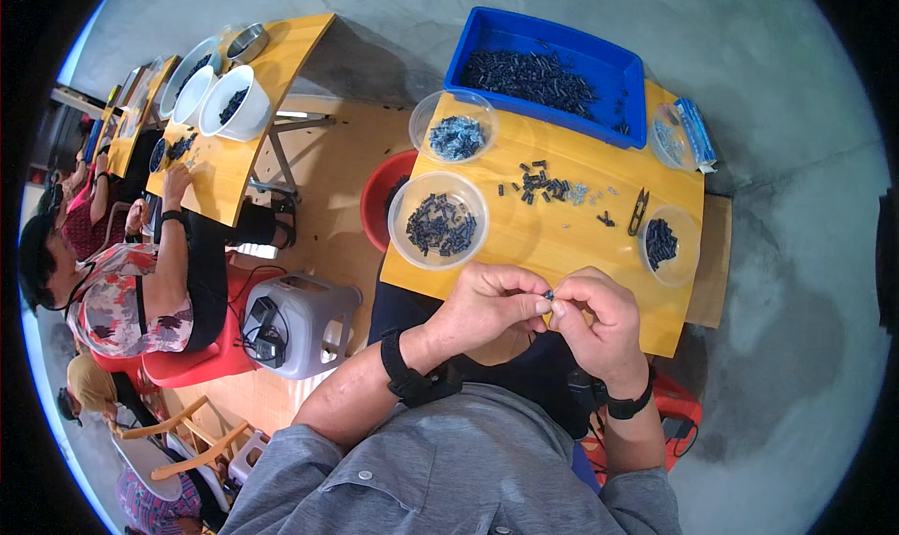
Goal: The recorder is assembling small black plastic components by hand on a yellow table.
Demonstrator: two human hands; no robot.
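Observation:
My left hand [489, 301] and my right hand [599, 318] meet above the near edge of the yellow table [524, 251]. Both are closed in a pinch on a small dark part [549, 294], mostly hidden by the fingertips. Beyond them lies a loose pile of short black tubular parts [545, 186] beside small clear bits [579, 194]. A round clear tub [395, 218] of black parts stands near my left hand. To the right are a smaller tub [691, 263] of black parts and a pair of thread snips [639, 212].
At the table's back stands a blue bin [552, 113] of black parts. A tub [421, 123] of bluish clear pieces, another clear tub [667, 160] and a blue packet [695, 134] sit nearby. A red bucket [375, 202] stands at left. A co-worker [140, 287] sits at another table [286, 52].

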